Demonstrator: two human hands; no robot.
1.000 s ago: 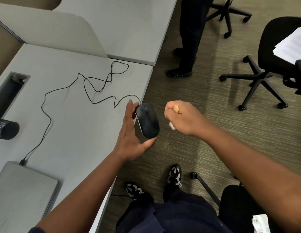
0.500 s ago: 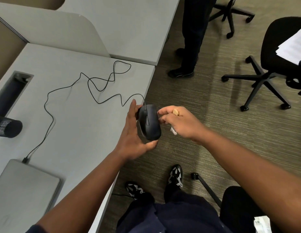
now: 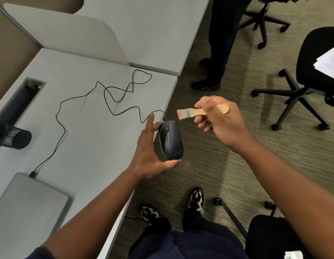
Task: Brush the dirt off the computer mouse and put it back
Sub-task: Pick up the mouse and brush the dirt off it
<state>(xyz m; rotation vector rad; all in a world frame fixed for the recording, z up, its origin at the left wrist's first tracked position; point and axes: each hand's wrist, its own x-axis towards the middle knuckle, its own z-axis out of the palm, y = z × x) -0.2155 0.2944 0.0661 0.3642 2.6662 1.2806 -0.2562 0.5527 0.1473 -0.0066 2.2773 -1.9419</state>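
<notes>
My left hand [image 3: 150,156] cradles the mouse [image 3: 171,140] off the desk [image 3: 84,131] edge, buttons up. My right hand [image 3: 221,124] pinches the brush [image 3: 198,112], bristles just right of the mouse, not touching. I recommend light strokes rightward, away from the desk.

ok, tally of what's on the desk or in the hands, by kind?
Computer mouse: 1, held in left hand
Brush: 1, gripped by right hand
Laptop: 1
Black cylinder: 1
Total: 4
</notes>
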